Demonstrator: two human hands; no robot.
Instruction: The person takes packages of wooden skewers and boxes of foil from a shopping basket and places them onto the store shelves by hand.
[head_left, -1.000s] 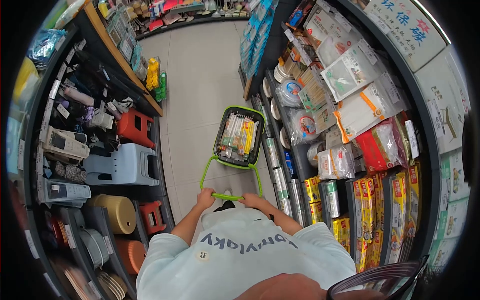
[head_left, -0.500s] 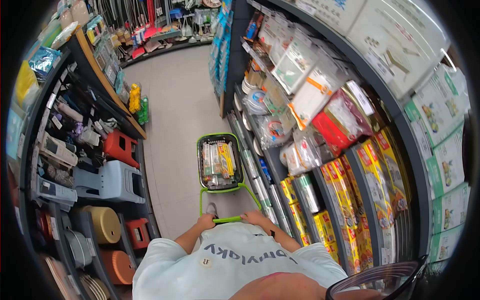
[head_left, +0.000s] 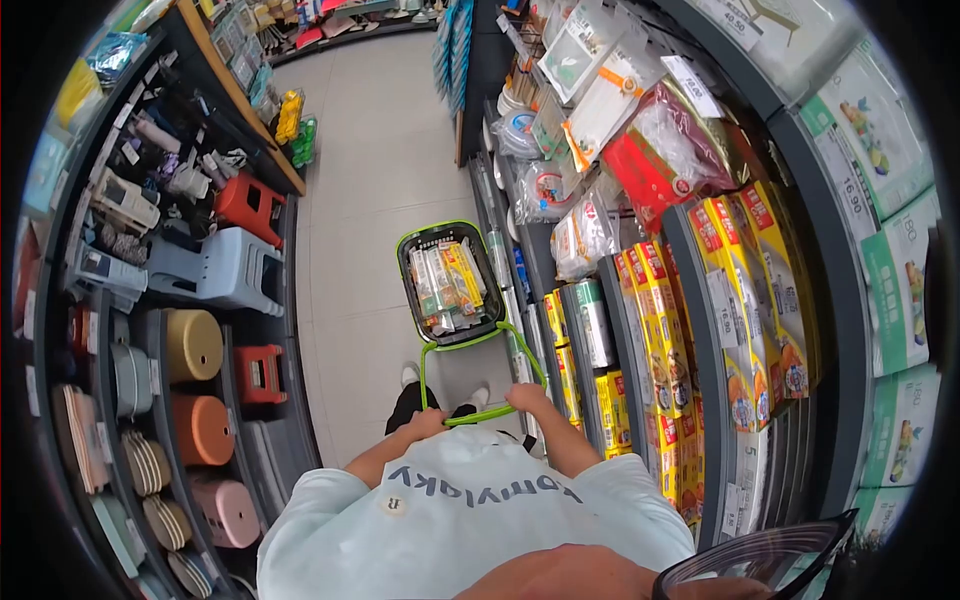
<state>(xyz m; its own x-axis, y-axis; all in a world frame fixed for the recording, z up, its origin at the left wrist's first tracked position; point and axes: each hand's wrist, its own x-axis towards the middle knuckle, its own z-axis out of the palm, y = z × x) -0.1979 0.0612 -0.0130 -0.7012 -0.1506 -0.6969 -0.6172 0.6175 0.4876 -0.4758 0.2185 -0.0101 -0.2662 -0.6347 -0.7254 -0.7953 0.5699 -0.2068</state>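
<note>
A black basket with a green rim (head_left: 404, 262) stands on the floor ahead, its long green handle (head_left: 480, 414) reaching back to my body. My left hand (head_left: 425, 423) is closed round the left end of the handle, and my right hand (head_left: 527, 397) grips its right side. Several long packages (head_left: 446, 285), white, green and yellow, lie in the basket. Both hands are low in front of my light shirt.
Left shelves hold a blue-grey stool (head_left: 225, 268), a red stool (head_left: 250, 208) and round stools (head_left: 203, 430). Right shelves carry yellow boxes (head_left: 735, 300), bagged goods (head_left: 585, 235) and green-white packs (head_left: 900, 280). Tiled floor (head_left: 365, 150) runs between. Yellow and green items (head_left: 290, 118) hang at the left shelf end.
The shelves have shifted backward past me, showing more of the round stools at left. The basket and handle have tilted in view. Both hands keep hold of the handle.
</note>
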